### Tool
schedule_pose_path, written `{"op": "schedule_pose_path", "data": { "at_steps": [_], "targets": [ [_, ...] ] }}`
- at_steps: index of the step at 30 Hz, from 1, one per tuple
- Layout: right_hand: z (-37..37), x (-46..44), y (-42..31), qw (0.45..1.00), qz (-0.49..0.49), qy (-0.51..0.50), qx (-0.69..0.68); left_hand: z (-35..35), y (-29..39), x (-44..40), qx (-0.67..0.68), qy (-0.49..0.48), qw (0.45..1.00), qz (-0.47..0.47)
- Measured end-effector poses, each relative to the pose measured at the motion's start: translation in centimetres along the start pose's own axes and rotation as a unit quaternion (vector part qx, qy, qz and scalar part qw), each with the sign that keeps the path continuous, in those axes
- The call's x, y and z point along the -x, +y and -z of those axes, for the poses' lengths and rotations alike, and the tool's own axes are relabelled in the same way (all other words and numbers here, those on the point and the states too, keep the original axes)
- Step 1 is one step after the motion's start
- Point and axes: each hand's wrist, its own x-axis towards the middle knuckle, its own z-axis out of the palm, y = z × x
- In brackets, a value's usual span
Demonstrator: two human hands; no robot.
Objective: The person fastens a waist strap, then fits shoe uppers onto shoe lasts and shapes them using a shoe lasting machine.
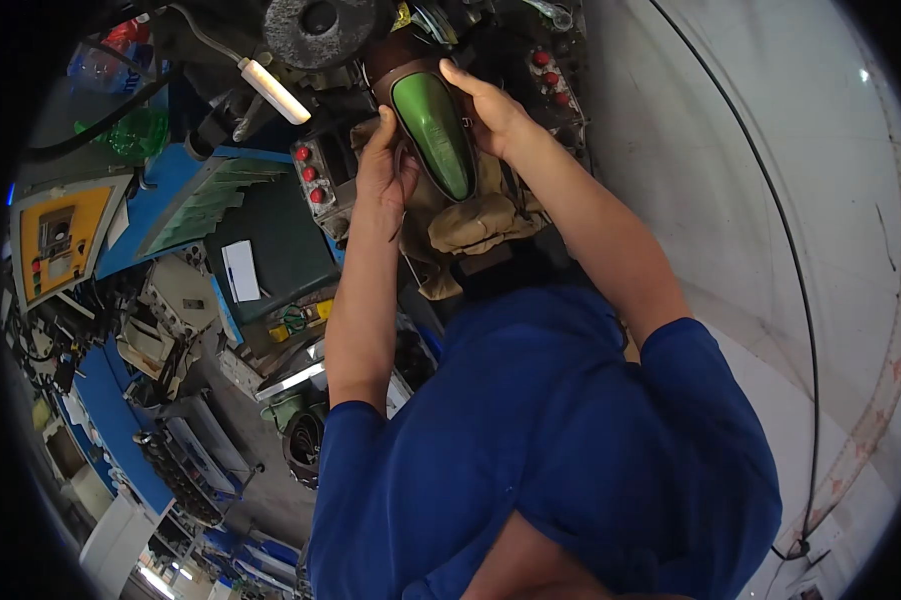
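Observation:
A shoe last with a glossy green sole face point(433, 130) is held between my two hands, in front of the machine. Dark brown leather point(383, 70) wraps its edge and shows most at the far end. My left hand point(382, 172) grips its left side, thumb pointing up along the edge. On the other side, my right hand point(493, 115) is closed round it, with the thumb near the far end. Most fingers of both hands are hidden behind the shoe. Close below its narrow end lies bunched tan cloth point(476, 224).
Panels with red buttons point(311, 173) flank the work spot, with more red buttons point(542, 58) at right. A lit lamp point(274, 91) and a round grey metal part point(321, 25) sit at upper left. A black cable point(771, 190) runs down the pale right wall.

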Motion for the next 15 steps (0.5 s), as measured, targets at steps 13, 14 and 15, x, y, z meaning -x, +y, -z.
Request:
{"op": "schedule_pose_path", "data": {
  "at_steps": [13,14,15],
  "targets": [
    [6.6,-5.5,7.4,0.994,0.1,-0.002,-0.05,4.5,-4.3,-2.5,0.019,0.019,0.997,-0.065],
    [6.5,-5.4,7.4,0.994,0.099,-0.004,-0.047,4.3,-4.4,-2.4,0.021,0.02,0.997,-0.067],
    [6.4,-5.3,7.5,0.994,0.098,0.002,-0.051,4.2,-4.6,-2.4,0.024,0.022,0.997,-0.074]
  ]
}}
